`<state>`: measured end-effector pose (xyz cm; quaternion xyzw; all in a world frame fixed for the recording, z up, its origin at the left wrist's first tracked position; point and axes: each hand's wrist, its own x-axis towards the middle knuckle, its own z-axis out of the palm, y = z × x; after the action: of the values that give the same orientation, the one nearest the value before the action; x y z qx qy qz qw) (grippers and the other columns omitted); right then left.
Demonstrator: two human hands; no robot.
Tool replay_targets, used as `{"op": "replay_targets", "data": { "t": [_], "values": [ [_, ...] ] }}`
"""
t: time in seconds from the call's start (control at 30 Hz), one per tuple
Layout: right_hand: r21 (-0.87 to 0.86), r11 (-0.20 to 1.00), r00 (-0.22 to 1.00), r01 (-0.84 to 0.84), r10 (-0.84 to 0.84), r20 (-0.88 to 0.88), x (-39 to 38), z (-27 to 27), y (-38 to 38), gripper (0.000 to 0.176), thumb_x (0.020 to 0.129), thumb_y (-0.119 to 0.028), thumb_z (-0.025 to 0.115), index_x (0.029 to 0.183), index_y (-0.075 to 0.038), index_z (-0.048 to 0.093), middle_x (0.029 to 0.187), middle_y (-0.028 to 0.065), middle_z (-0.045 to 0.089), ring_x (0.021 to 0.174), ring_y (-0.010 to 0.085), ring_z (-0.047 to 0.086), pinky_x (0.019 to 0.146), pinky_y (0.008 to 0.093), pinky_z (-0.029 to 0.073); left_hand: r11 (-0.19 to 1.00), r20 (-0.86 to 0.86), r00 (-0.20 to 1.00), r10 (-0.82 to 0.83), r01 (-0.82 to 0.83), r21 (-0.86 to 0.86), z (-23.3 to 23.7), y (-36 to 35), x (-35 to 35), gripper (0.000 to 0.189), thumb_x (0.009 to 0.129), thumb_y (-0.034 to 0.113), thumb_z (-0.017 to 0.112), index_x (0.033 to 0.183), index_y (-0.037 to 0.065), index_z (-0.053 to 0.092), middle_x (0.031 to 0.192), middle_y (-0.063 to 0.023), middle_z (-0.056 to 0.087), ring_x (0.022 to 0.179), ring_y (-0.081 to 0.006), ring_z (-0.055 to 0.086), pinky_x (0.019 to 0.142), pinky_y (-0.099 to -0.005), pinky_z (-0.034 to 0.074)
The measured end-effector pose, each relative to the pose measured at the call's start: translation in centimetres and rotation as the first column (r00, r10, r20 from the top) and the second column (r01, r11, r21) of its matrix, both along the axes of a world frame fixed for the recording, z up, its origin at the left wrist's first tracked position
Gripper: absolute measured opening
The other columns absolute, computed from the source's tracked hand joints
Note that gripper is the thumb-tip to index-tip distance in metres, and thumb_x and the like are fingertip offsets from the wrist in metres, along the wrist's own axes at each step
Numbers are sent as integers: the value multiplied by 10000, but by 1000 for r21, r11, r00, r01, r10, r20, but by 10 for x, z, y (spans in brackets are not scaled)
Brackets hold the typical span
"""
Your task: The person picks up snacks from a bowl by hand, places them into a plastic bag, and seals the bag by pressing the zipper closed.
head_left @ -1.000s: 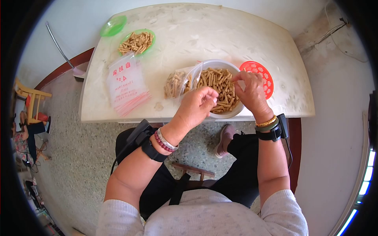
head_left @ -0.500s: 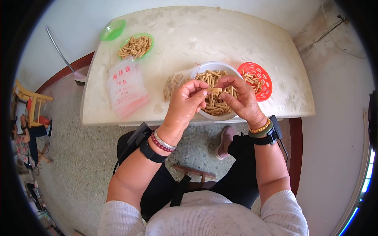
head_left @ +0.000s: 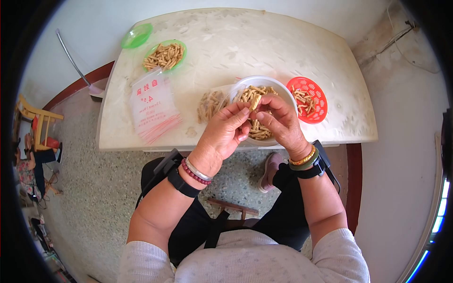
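Over the white bowl (head_left: 289, 88), a short tan stick-shaped piece (head_left: 255, 102) stands tilted between my fingertips. My left hand (head_left: 226, 129) pinches it with thumb and forefinger. From the other side, my right hand (head_left: 281, 123) has its curled fingers against the same piece. More tan sticks (head_left: 257, 129) fill the bowl beneath both hands, which partly hide them. A clear plastic bag (head_left: 210, 104) of similar sticks lies against the bowl's left side.
A red perforated basket (head_left: 321, 101) with several sticks stands right of the bowl. Flat printed zip bags (head_left: 153, 106) lie on the table (head_left: 264, 42) at left. Behind them are a green plate (head_left: 181, 59) of sticks and another green dish (head_left: 137, 36). A person sits far left.
The held piece has turned from nearly level to a steep tilt. My right hand has shifted slightly left and down, its wrist turning a little.
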<state>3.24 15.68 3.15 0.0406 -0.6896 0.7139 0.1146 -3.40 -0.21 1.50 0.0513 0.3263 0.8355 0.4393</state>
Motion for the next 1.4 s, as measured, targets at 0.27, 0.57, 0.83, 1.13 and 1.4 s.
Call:
{"op": "replay_targets", "data": {
  "t": [0.27, 0.57, 0.83, 1.13, 1.4],
  "values": [
    [-85, 996, 999, 19, -15, 52, -6, -4, -5, 119, 857, -34, 656, 950, -28, 582, 789, -14, 585, 720, 56, 553, 680, 197, 461, 992, -56, 992, -109, 104, -75, -4, -1, 3, 163, 941, 216, 580, 1031, 84, 613, 814, 0, 591, 575, -54, 478, 486, -177, 356],
    [-7, 948, 939, 318, -314, 139, -7, -6, 33, 80, 883, -71, 647, 905, -21, 589, 777, -32, 601, 698, 32, 541, 616, 184, 455, 954, -101, 966, -237, 212, -210, 1, -4, 7, 176, 941, 183, 565, 1040, 41, 599, 841, -32, 599, 586, -68, 489, 491, -182, 385],
    [13, 824, 809, 567, -560, 177, 13, 9, 91, 112, 902, -116, 619, 925, -9, 644, 780, -15, 619, 705, 43, 561, 631, 176, 465, 953, -100, 961, -259, 237, -191, -3, -4, 7, 146, 940, 164, 561, 1024, 51, 599, 833, -28, 594, 587, -59, 499, 481, -178, 379],
    [15, 948, 943, 317, -317, 98, 10, 3, 47, 105, 865, 3, 632, 958, -34, 600, 862, -23, 603, 827, 51, 571, 763, 201, 472, 944, -93, 961, -259, 231, -237, -6, -4, 10, 165, 934, 173, 575, 1046, 54, 591, 850, -21, 604, 592, -49, 498, 494, -175, 370],
    [38, 948, 946, 315, -317, 62, 6, 3, 51, 138, 836, 33, 645, 942, -33, 587, 859, -30, 595, 797, 33, 561, 717, 178, 471, 937, -93, 957, -275, 245, -250, -6, -5, 9, 168, 930, 175, 582, 1045, 53, 592, 854, -24, 607, 595, -49, 504, 500, -174, 379]
  ]
}}
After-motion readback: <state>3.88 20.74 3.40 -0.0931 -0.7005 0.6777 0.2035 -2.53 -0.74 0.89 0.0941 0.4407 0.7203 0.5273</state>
